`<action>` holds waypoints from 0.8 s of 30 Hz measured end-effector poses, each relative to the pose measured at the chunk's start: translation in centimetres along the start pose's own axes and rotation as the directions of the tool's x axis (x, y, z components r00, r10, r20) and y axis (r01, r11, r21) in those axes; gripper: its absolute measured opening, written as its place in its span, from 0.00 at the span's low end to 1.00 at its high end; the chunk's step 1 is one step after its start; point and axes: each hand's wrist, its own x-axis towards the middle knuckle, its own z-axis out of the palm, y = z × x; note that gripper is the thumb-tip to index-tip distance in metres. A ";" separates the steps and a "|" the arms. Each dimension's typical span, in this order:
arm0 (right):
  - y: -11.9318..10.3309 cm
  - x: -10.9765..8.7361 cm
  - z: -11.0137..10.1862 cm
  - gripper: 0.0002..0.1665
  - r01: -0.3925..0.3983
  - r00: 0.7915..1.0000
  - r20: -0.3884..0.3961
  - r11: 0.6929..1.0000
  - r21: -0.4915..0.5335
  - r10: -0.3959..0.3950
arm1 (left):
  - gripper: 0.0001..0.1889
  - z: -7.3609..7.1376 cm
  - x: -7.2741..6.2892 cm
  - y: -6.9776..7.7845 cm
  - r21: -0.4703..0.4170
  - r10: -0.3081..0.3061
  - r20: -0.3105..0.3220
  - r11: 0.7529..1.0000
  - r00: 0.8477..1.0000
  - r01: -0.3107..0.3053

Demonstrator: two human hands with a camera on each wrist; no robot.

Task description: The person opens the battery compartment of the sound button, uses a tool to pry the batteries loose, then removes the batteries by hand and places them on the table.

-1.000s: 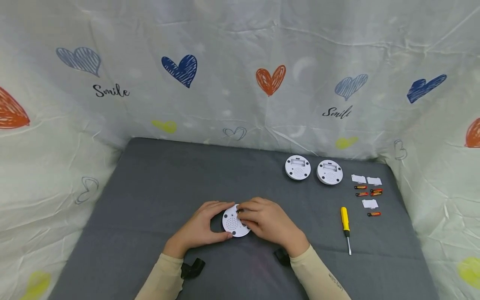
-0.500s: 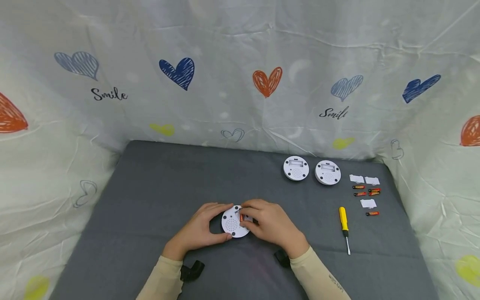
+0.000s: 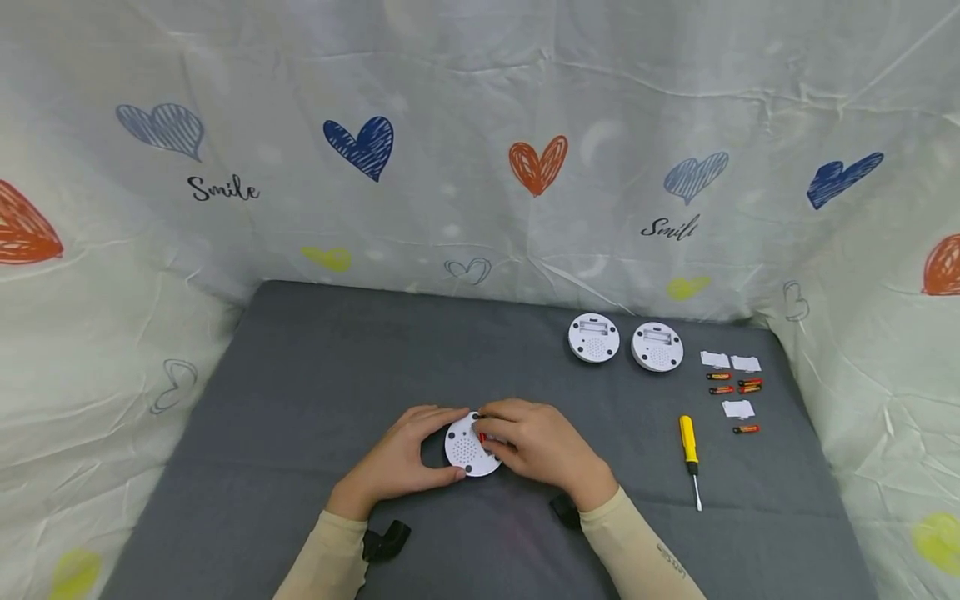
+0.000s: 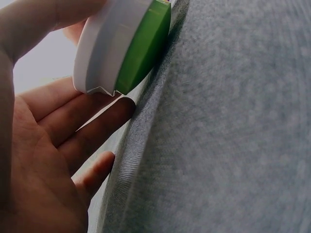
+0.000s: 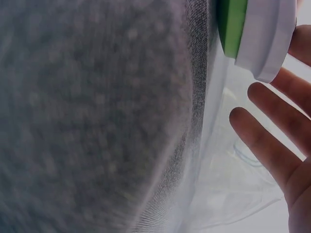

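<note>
A round white device (image 3: pixel 462 450) with speaker holes lies back side up on the grey cloth. The left wrist view shows its white side and green lower part (image 4: pixel 146 48). My left hand (image 3: pixel 401 454) holds it by the left rim, thumb on the near edge and fingers on the far edge. My right hand (image 3: pixel 543 442) is over its right part, fingertips and thumb around a red battery (image 3: pixel 483 437) in the battery compartment. Those fingers hide most of the battery and compartment. In the right wrist view, the outer fingers of the right hand (image 5: pixel 277 131) are spread beside the device.
Two similar devices (image 3: pixel 594 337) (image 3: pixel 657 347) stand at the back with uncovered compartments. White covers (image 3: pixel 715 359) and several loose batteries (image 3: pixel 746 429) lie at the right. A yellow screwdriver (image 3: pixel 688 442) lies between these and my right hand. Printed fabric (image 3: pixel 465 167) hangs behind the table.
The right fingertips have shifted slightly over the compartment. The battery's red side, hidden a second ago, showed clearly half a second ago and is now partly covered. The left hand keeps its hold.
</note>
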 end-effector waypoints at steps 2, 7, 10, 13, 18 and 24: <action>0.0 0.0 0.0 0.12 0.014 1.000 -0.003 1.000 -0.014 -0.014 | 0.42 0.0 0.0 0.0 -0.001 0.001 0.001 1.000 1.000 -0.001; 0.1 -0.1 0.1 0.11 -0.020 1.000 0.008 1.000 -0.012 0.020 | 0.42 0.1 0.0 0.0 -0.006 0.002 0.002 1.000 1.000 -0.002; 0.2 -0.2 0.1 0.11 -0.051 0.999 0.015 0.999 -0.008 0.051 | 0.41 0.1 0.1 0.0 -0.005 0.006 0.001 1.000 1.000 -0.006; 0.2 -0.1 0.1 0.12 -0.075 0.997 0.022 0.997 -0.020 0.075 | 0.41 0.1 0.1 0.0 0.001 0.009 -0.002 1.000 1.000 -0.009; 0.2 -0.1 0.1 0.14 -0.090 0.996 0.017 0.995 -0.043 0.091 | 0.42 0.1 0.1 0.2 0.003 0.018 -0.010 1.000 1.000 -0.018; 0.4 -0.4 0.1 0.13 -0.087 0.994 -0.069 0.989 -0.117 0.080 | 0.41 0.2 0.2 0.1 0.011 0.015 -0.011 1.000 1.000 -0.015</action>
